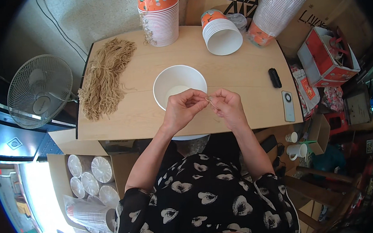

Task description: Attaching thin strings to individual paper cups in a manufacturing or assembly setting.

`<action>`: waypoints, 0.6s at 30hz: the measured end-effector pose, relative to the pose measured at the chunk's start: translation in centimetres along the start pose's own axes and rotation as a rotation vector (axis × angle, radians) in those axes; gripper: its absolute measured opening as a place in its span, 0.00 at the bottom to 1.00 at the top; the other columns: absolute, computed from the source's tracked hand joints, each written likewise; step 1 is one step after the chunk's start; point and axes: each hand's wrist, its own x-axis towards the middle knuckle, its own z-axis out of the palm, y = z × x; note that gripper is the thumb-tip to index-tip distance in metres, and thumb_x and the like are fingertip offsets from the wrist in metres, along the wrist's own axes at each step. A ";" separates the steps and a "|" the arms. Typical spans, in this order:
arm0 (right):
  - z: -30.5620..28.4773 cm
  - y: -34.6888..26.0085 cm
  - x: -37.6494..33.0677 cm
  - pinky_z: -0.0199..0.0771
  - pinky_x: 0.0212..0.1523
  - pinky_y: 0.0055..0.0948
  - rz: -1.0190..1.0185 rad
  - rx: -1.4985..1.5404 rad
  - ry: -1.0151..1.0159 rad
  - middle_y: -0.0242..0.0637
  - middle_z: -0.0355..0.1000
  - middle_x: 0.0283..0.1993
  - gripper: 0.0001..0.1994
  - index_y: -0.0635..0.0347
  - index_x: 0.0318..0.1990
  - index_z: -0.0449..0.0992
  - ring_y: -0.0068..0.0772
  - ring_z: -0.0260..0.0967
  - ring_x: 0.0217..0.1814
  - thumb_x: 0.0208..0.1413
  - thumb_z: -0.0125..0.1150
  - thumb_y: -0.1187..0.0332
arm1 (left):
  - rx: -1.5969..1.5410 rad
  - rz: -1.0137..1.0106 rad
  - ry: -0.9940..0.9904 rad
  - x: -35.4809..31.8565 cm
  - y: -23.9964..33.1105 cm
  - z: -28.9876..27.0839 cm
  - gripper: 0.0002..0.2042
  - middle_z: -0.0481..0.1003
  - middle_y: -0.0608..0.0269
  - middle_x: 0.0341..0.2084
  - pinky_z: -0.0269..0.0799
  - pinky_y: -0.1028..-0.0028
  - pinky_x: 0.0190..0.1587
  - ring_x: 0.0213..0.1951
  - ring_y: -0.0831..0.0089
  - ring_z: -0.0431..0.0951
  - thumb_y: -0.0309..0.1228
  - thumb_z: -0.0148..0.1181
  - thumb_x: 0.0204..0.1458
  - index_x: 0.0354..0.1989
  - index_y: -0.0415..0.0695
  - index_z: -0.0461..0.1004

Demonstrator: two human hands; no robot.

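Note:
My left hand (182, 110) and my right hand (229, 110) meet over the near part of the table, fingertips pinched together. Between them runs a thin tan string (212, 102), its short end hanging by my right fingers. Just behind my left hand a white paper bucket (179, 76) stands upright with its mouth facing up; my wrist and fingers cover part of its near rim. A thick heap of tan strings (106, 76) lies at the table's left side. At the back, a tall stack of orange-and-white paper buckets (161, 21) has tan strings hanging down its left side.
Back right are a tipped bucket stack (222, 36) and a plastic-wrapped stack (278, 10). A black object (274, 78) and a phone (288, 106) lie near the table's right edge. Left stands a fan (40, 92); below it, a carton (117, 164) holds wrapped white stacks.

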 end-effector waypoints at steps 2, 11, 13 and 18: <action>0.0 0.0 0.0 0.47 0.16 0.15 -0.004 0.006 -0.003 0.26 0.70 0.22 0.05 0.62 0.38 0.76 0.10 0.54 0.17 0.64 0.63 0.70 | 0.029 -0.007 0.015 -0.2 0.0 0.0 0.07 0.83 0.64 0.32 0.80 0.79 0.41 0.36 0.81 0.82 0.21 0.66 0.57 0.43 0.35 0.81; -1.3 -0.9 -0.4 0.53 0.21 0.16 0.010 -0.052 -0.072 0.27 0.71 0.25 0.07 0.64 0.43 0.77 0.11 0.57 0.20 0.63 0.63 0.70 | 0.171 -0.088 -0.040 0.1 0.6 -1.2 0.06 0.82 0.64 0.34 0.78 0.80 0.39 0.36 0.80 0.81 0.25 0.64 0.61 0.42 0.36 0.80; -1.7 -1.4 -0.7 0.55 0.22 0.16 -0.064 -0.122 -0.087 0.26 0.71 0.25 0.08 0.64 0.44 0.77 0.11 0.58 0.22 0.63 0.64 0.70 | 0.208 -0.090 -0.047 0.2 0.9 -1.3 0.07 0.82 0.64 0.35 0.78 0.79 0.39 0.37 0.80 0.81 0.26 0.64 0.62 0.43 0.35 0.80; -3.3 -1.0 -1.0 0.58 0.26 0.18 -0.314 -0.379 -0.119 0.24 0.73 0.31 0.05 0.62 0.40 0.79 0.12 0.63 0.27 0.56 0.67 0.75 | -0.104 -0.252 -0.163 0.7 1.9 -1.4 0.06 0.81 0.59 0.33 0.81 0.78 0.40 0.36 0.75 0.83 0.24 0.62 0.62 0.41 0.33 0.77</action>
